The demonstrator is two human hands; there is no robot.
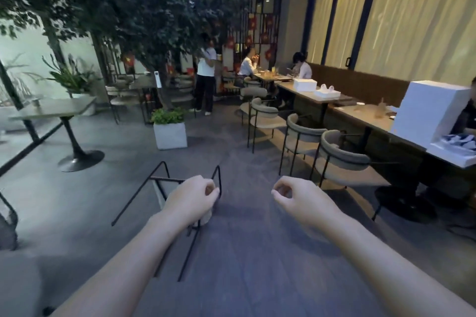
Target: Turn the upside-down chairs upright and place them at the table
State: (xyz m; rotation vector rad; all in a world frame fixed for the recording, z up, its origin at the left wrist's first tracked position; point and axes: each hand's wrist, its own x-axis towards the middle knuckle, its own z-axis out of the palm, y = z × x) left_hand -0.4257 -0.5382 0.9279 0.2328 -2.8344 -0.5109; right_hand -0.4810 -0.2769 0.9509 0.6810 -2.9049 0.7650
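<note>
Black metal legs of an overturned chair are sticking up from the grey floor, its pale seat lying low beneath them. Taking that chair as the landmark: the left hand is reaching out in front of it, fingers curled into a loose fist with the thumb meeting the forefinger. Whether it is gripping one of the thin legs or merely hovering in front of them cannot be told. The right hand is hanging to the right of the chair, well apart from it, its fingers also curled with thumb and forefinger pinched together, holding nothing visible.

Further right of the chair, upright chairs with padded curved backs are standing in a row along a long table, on which a large white box is sitting. Beyond the chair, a white planter with green leaves is standing on the floor. To the chair's left, a pedestal table is standing alone.
</note>
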